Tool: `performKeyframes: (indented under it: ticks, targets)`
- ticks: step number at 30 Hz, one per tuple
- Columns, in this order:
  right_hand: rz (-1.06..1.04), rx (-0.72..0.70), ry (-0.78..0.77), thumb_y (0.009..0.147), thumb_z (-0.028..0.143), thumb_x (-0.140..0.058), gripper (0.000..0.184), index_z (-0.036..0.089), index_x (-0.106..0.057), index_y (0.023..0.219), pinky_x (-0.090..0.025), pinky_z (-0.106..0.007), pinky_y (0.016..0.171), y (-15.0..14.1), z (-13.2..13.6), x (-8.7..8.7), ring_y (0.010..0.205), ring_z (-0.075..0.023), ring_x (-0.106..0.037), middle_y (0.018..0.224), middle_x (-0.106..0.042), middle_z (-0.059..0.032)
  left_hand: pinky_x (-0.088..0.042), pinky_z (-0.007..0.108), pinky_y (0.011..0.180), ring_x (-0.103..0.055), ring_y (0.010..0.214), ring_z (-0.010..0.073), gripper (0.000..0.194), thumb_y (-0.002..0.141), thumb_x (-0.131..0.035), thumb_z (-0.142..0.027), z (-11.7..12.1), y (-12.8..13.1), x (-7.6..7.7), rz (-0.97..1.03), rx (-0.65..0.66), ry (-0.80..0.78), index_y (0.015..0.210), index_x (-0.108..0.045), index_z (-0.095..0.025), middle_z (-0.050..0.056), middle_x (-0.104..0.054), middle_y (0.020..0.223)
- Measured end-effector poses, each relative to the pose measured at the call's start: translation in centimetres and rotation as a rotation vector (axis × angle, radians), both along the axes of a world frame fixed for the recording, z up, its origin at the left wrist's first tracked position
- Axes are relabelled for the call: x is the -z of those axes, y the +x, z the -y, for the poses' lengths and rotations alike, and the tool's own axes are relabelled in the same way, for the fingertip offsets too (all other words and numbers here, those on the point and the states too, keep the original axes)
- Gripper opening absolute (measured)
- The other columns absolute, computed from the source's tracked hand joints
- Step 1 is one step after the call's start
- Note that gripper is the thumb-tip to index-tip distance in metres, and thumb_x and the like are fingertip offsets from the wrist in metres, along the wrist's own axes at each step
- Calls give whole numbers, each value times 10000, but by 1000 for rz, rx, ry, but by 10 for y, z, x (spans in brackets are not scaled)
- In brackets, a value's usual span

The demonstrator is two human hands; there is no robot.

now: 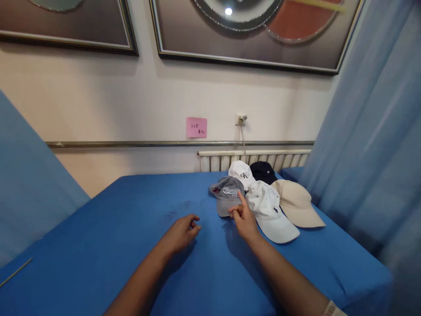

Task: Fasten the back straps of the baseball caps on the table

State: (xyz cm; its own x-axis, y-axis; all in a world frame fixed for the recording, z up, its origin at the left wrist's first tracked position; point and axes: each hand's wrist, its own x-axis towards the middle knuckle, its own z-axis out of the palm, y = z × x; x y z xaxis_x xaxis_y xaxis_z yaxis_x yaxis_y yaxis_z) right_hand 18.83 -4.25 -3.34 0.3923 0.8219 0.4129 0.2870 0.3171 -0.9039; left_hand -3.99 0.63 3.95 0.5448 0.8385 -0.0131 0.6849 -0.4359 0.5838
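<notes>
Several baseball caps lie grouped on the blue cloth at the right. My right hand is over the brim edge of a grey cap with white lettering, its index finger stretched out and the others bent. Whether the fingertip touches the cap I cannot tell. Just right of that hand lies a white cap with a small dark rider logo. Behind are a white cap with "CK" letters and a navy cap; a beige cap sits far right. My left hand hovers left of the caps, fingers loosely curved, thumb apart, holding nothing.
A blue cloth covers the table. Blue curtains hang on both sides. Behind stand a radiator, a metal rail, a plugged socket and a pink note. A thin stick lies at the left edge.
</notes>
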Motion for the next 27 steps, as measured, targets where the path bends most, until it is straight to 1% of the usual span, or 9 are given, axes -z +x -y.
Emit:
performKeyframes:
  ticks: [2,4,7,11,15,18,21,23,27]
  targets:
    - [-47,31,108,856,178,-489,756,199,-158,1536,-540,-313,722,4,10,-24,701,-150,-642,860,-703,-16,-446,291,673,-638,771,205,491,843,-466,-421,15,0,-33,-8,-53,98,1222,-588,-134,67,-691,864]
    - [-76,53,249,874,188,-496,777,221,-107,1544,-548,-324,739,6,22,-50,701,-144,-639,856,-692,-6,-438,280,639,-637,724,190,570,864,-468,-429,32,2,-62,12,-120,210,1376,-476,-179,32,-691,829]
    - [-36,131,458,882,166,-514,823,262,-38,1547,-554,-334,749,6,40,-88,697,-138,-633,839,-677,14,-439,257,585,-613,601,149,732,883,-505,-403,55,8,-88,140,-194,418,1525,-200,-229,-24,-676,772]
    - [65,185,686,875,113,-520,871,296,8,1543,-566,-347,717,5,60,-123,694,-141,-625,880,-679,4,-469,234,577,-562,534,111,851,877,-586,-327,66,18,-91,399,-243,803,1543,-60,-263,-73,-614,687]
    - [137,215,758,853,81,-518,905,313,25,1539,-564,-339,687,8,58,-134,686,-144,-625,871,-675,14,-506,244,626,-543,539,101,940,850,-634,-232,52,27,-80,580,-150,1096,1541,3,-261,-90,-566,653]
    - [144,253,686,840,95,-501,901,261,37,1544,-554,-321,675,14,34,-131,658,-148,-624,817,-667,15,-506,246,641,-558,552,101,973,835,-639,-230,23,36,-76,571,-199,1063,1538,34,-232,-88,-586,663]
    - [179,294,448,805,109,-471,889,206,7,1549,-536,-295,685,26,-4,-126,636,-148,-628,740,-667,33,-474,233,610,-585,563,115,920,830,-610,-249,-17,46,-75,422,-335,759,1544,-34,-182,-69,-624,661]
    - [223,344,302,767,119,-473,901,173,-29,1550,-522,-283,697,36,-29,-121,613,-150,-623,686,-659,47,-463,241,629,-607,595,133,935,807,-607,-235,-41,50,-74,325,-390,616,1545,-40,-148,-57,-641,656]
    - [281,408,193,733,130,-461,903,151,-75,1550,-502,-288,712,49,-59,-111,596,-169,-620,643,-654,47,-448,254,660,-628,640,152,957,800,-604,-251,-63,50,-71,267,-466,593,1547,-15,-148,-39,-670,696]
